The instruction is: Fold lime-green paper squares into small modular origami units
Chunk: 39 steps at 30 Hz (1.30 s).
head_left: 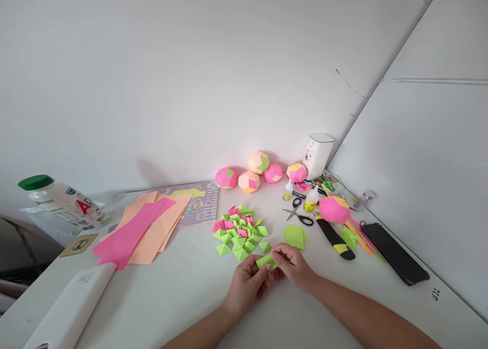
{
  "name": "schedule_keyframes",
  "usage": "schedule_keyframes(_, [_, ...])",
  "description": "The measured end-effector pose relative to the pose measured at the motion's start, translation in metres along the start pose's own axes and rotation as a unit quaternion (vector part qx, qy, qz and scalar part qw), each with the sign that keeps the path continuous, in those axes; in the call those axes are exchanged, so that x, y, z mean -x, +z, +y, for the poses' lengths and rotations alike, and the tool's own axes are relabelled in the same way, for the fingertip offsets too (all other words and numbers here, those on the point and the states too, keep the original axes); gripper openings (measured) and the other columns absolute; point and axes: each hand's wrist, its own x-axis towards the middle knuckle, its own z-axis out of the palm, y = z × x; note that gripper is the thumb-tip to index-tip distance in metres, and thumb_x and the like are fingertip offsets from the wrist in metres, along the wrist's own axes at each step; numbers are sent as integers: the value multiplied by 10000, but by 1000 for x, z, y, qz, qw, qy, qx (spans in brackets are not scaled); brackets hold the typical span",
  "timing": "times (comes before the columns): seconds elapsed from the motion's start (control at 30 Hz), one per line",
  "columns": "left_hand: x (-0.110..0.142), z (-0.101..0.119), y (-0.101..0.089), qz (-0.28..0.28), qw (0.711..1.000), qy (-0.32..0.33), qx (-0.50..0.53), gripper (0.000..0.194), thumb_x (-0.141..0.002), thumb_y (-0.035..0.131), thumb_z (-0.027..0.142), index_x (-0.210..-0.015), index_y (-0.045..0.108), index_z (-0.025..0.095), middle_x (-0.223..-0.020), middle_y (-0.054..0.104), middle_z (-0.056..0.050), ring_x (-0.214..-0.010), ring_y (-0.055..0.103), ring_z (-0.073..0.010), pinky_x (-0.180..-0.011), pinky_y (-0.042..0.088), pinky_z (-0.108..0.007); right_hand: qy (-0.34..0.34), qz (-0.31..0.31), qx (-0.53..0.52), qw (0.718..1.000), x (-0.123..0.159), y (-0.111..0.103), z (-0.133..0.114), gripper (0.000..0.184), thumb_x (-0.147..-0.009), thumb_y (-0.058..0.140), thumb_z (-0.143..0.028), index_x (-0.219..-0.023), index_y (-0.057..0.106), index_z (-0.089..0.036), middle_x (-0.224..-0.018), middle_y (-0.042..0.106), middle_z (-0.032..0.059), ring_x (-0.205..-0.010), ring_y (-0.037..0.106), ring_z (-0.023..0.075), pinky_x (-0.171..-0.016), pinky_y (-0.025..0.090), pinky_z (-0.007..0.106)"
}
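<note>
Between my two hands is a small piece of green paper [266,261], which looks folded. My left hand [246,283] pinches its left side, thumb on top. At its right end the fingers of my right hand [293,266] close on the paper; the fingertips partly cover it. Just beyond my hands lies a heap of folded green and pink paper pieces [238,232]. A small stack of flat green paper squares [295,236] rests on the table past my right hand.
Faceted paper balls [249,181] sit along the wall. To the right are scissors [297,214], glue bottles [311,200], a utility knife [335,237] and a black phone [394,252]. Pink and orange paper sheets [141,229], a white bottle [64,201] and a white box [72,308] stand left.
</note>
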Motion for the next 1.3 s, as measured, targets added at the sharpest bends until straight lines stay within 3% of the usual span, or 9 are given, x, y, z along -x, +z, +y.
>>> schedule_keyframes(0.6, [-1, 4, 1, -29, 999, 1, 40, 359, -710, 643, 462, -837, 528, 147, -567, 605, 18, -403, 524, -92, -374, 400, -193, -9, 1, -4, 1000, -1, 0, 5, 284, -844, 502, -447, -795, 538, -169, -495, 521, -37, -390, 486, 101, -398, 404, 213])
schedule_keyframes(0.83, [0, 5, -1, -38, 999, -18, -25, 359, -741, 582, 500, -662, 469, 169, -397, 560, 32, -292, 427, -78, -329, 341, -185, -30, 8, 13, 999, 1, 0, 5, 280, -854, 488, -432, -808, 541, -161, -519, 512, -33, -394, 474, 98, -387, 379, 208])
schedule_keyframes(0.97, [1, 7, -2, -45, 998, -2, -41, 344, -770, 560, 474, -634, 483, 167, -344, 517, 44, -351, 488, -102, -407, 379, -197, -30, 12, 17, 999, 2, 1, 4, 287, -857, 482, -432, -810, 539, -154, -512, 508, -34, -389, 476, 97, -381, 377, 205])
schedule_keyframes(1.3, [0, 1, -3, -54, 998, 14, -31, 289, -790, 549, 427, -755, 522, 141, -598, 630, -16, -441, 516, -98, -410, 427, -204, -36, 24, 15, 999, 1, 0, 3, 282, -854, 493, -414, -798, 541, -143, -498, 505, -31, -382, 471, 93, -374, 372, 200])
